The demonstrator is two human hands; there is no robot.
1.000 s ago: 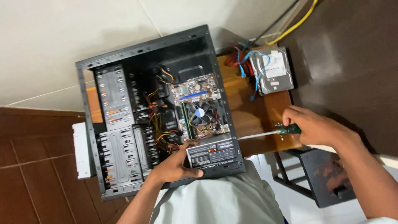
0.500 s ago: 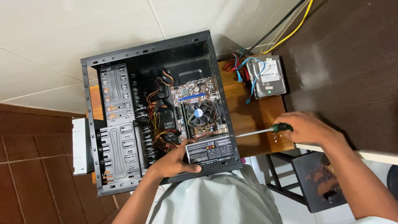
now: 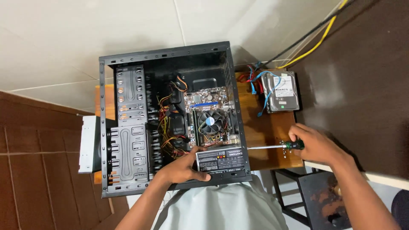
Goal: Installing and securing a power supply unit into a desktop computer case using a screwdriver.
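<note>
An open black computer case (image 3: 166, 57) lies on its side on a small wooden table (image 3: 266, 127). Inside it are a motherboard with a round cooler fan (image 3: 209, 121) and bundles of coloured wires (image 3: 168, 127). My left hand (image 3: 183, 167) grips the grey power supply unit (image 3: 222, 160) at the case's near corner. My right hand (image 3: 313, 144) holds a screwdriver with a green and black handle (image 3: 294, 145). Its metal shaft points left, with the tip against the case's rear wall beside the power supply.
A hard drive (image 3: 282, 91) with red and blue cables lies on the table's far right. A white optical drive (image 3: 88, 144) sticks out of the case's left side. A black stool (image 3: 319, 198) stands below the table. A yellow cable (image 3: 313, 47) runs along the floor.
The view has shifted slightly. My right hand and the screwdriver have stayed level at the case's rear wall; my left hand has kept its hold on the power supply.
</note>
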